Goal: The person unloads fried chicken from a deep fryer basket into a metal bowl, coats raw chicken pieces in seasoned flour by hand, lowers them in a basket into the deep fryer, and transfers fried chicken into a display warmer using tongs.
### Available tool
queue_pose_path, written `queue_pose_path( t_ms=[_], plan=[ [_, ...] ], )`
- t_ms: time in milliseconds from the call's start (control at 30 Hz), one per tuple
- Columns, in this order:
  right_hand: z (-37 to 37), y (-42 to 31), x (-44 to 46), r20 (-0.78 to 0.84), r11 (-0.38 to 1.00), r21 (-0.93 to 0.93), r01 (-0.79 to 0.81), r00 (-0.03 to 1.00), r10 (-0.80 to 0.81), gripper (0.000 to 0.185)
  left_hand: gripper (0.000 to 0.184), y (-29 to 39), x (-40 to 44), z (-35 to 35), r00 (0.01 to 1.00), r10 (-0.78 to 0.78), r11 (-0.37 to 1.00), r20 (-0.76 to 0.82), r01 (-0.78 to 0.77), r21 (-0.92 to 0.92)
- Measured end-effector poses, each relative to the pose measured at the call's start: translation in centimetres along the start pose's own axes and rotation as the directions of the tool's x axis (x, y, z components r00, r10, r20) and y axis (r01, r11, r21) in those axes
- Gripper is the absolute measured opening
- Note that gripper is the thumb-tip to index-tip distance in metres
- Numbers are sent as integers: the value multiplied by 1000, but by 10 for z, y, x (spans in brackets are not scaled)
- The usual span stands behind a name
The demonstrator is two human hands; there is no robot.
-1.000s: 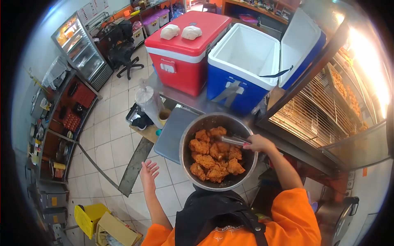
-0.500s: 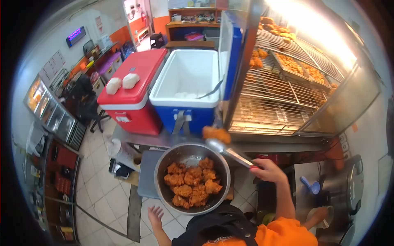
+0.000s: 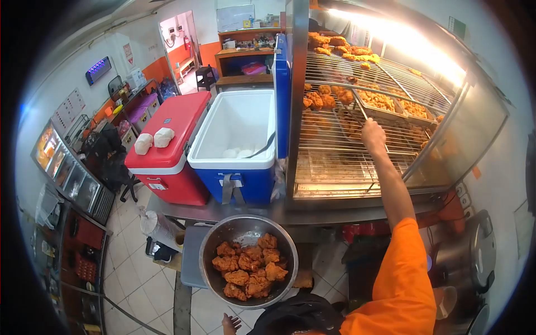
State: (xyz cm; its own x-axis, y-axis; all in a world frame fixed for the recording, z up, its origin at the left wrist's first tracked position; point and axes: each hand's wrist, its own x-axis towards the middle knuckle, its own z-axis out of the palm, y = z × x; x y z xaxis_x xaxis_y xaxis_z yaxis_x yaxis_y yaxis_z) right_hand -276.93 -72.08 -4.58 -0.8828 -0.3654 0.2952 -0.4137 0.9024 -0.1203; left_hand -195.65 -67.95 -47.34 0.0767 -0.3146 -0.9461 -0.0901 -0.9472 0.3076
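Note:
My right hand (image 3: 373, 135) reaches into the lit display cabinet (image 3: 357, 190), closed round the handle of metal tongs (image 3: 362, 106). The tongs' tips are at a piece of fried chicken (image 3: 343, 95) on a wire rack, beside other pieces. Below, a steel bowl (image 3: 205, 262) holds several pieces of fried chicken (image 3: 237, 277). Near the bowl's lower left edge, my left hand (image 3: 231, 322) is empty with its fingers apart, partly cut off by the frame's bottom.
A closed red cooler (image 3: 170, 123) carries two white wrapped bundles (image 3: 163, 137). Beside it stands an open blue cooler (image 3: 231, 120) with white items inside. The cabinet's glass door (image 3: 458, 139) stands right of my arm. A grey stool (image 3: 192, 257) is beside the bowl.
My right hand has moved up and forward into the cabinet with the tongs, which earlier lifted chicken from the bowl. My left hand has dropped lower. The view has tilted up.

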Motion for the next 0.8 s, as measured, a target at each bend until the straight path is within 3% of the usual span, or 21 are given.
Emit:
queue_pose_path(
  t_ms=[33,100,233,267,300,333,367,433,467,500,600,667,733,800],
  plan=[
    [10,0,8,1,1000,3,5,1000,-5,19,69,-2,-2,2,1000,5,999,-1,-5,38],
    [27,8,19,-58,974,-156,165,983,-175,17,70,-3,-16,6,1000,8,997,-16,-7,72],
    [-16,31,5,-53,932,-280,229,966,-254,16,68,-5,-69,22,995,9,997,-94,-2,76],
    [-45,34,-14,31,937,-248,246,969,-246,32,67,-12,-78,17,996,24,997,-84,-18,78],
    [-48,60,-27,-126,859,-204,470,857,-499,35,66,-19,-84,12,995,41,995,-90,-32,96],
    [-71,64,-41,-36,853,64,518,856,-516,28,66,-19,-96,12,993,55,993,-101,-44,109],
    [-103,55,-63,153,869,164,467,858,-490,17,66,-21,-101,10,992,33,995,-122,-20,101],
    [-137,42,-122,374,808,558,186,813,-446,14,66,-25,-97,6,988,-26,995,-153,41,95],
    [-151,33,-149,576,820,572,0,711,-402,20,66,-27,-94,2,984,-65,992,-165,83,100],
    [-136,45,-161,559,756,627,186,569,-603,35,66,-31,-92,0,980,-81,992,-180,97,81],
    [-108,-3,-230,751,835,519,183,369,-548,39,67,-28,-91,3,980,-67,993,-188,85,88],
    [-68,-25,-264,762,818,514,260,300,-574,34,65,-18,-92,11,987,-67,990,-146,83,112],
    [-38,-42,-295,830,904,344,255,367,-419,33,65,-12,-81,13,987,-71,991,-141,86,104],
    [-26,-65,-318,826,919,276,281,419,-377,33,65,-4,-78,17,994,-11,1000,-112,13,23]
  ],
)
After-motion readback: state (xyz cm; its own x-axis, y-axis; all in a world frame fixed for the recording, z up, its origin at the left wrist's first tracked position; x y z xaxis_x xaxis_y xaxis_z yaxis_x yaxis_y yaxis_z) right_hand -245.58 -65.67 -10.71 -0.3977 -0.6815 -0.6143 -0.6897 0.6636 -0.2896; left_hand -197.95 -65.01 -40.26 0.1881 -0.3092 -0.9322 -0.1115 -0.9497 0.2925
